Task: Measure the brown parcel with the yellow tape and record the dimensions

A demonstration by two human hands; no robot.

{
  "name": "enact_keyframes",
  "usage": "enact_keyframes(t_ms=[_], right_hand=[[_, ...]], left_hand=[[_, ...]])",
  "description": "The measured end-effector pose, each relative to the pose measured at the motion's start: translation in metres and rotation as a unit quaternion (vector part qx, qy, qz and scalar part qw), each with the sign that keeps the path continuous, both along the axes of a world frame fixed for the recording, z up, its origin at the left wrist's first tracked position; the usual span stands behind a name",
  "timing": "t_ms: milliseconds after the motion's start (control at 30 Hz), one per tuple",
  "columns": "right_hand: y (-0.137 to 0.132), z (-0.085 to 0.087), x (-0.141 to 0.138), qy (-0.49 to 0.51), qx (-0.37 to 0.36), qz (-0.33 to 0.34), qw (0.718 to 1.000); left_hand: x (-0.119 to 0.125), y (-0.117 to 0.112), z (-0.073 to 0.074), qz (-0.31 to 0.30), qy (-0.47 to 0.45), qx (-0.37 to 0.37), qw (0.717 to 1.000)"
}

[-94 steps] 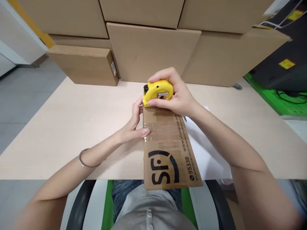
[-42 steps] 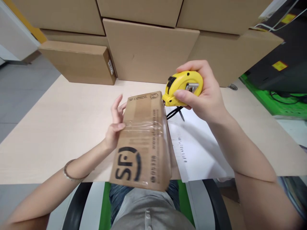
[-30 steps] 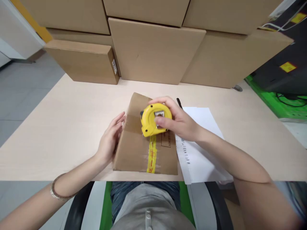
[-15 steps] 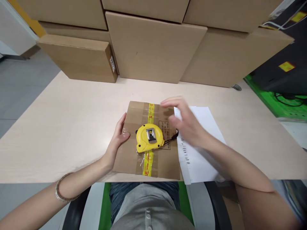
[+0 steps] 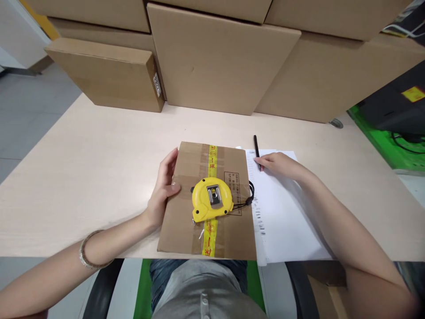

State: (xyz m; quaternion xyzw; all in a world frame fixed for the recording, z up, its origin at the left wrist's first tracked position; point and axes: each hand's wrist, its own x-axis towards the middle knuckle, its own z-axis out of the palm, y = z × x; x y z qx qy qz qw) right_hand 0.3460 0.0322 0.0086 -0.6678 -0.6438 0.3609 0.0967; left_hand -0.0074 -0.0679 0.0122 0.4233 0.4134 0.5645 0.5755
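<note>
A flat cardboard box point(image 5: 186, 221) sealed with yellow printed tape lies at the front of the desk. My left hand point(image 5: 164, 190) grips its left edge, thumb on top and fingers down the side. On the box rests a yellow tape measure point(image 5: 202, 199), its black wrist strap point(image 5: 249, 199) reaching past the right edge of the box. My right hand point(image 5: 277, 165) pinches a black pen point(image 5: 255, 145) over the upper part of the white paper sheets point(image 5: 282, 221). These sheets lie against the right side of the box and carry handwritten marks along their left edge.
Large cardboard boxes point(image 5: 222, 62) stand stacked along the back of the desk point(image 5: 99, 177). A smaller flat carton point(image 5: 106, 77) leans at the back left. Beyond the right edge are dark equipment point(image 5: 392, 106) and a green surface.
My right hand has moved from above the box's upper right, fingers apart, rightward and down to the paper, and now holds the pen. My left hand stays on the box.
</note>
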Motion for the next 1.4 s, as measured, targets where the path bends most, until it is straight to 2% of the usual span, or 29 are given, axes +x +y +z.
enact_keyframes(t_ms=[67,167,333,433,633,833,1400], right_hand=[[0.009,0.0,0.003,0.075,-0.003,0.004,0.997],[0.022,-0.009,0.002,0.184,0.036,-0.025,0.982],[0.032,-0.035,-0.008,0.293,0.114,-0.09,0.945],[0.033,-0.042,-0.009,0.32,0.129,-0.116,0.931],[0.034,-0.038,-0.003,0.307,0.125,-0.106,0.937],[0.033,-0.038,0.002,0.28,0.102,-0.082,0.951],[0.034,-0.034,-0.003,0.255,0.089,-0.064,0.961]], left_hand=[[0.001,0.009,-0.003,0.025,-0.007,-0.011,1.0],[0.001,0.02,-0.01,0.037,-0.012,-0.047,0.998],[-0.003,0.022,-0.015,-0.025,-0.019,-0.074,0.997],[-0.007,0.022,-0.014,-0.053,0.003,-0.073,0.996],[-0.01,0.025,-0.011,-0.053,0.022,-0.076,0.995],[-0.013,0.023,-0.016,-0.053,0.044,-0.089,0.994],[-0.011,0.022,-0.017,-0.028,0.075,-0.084,0.993]])
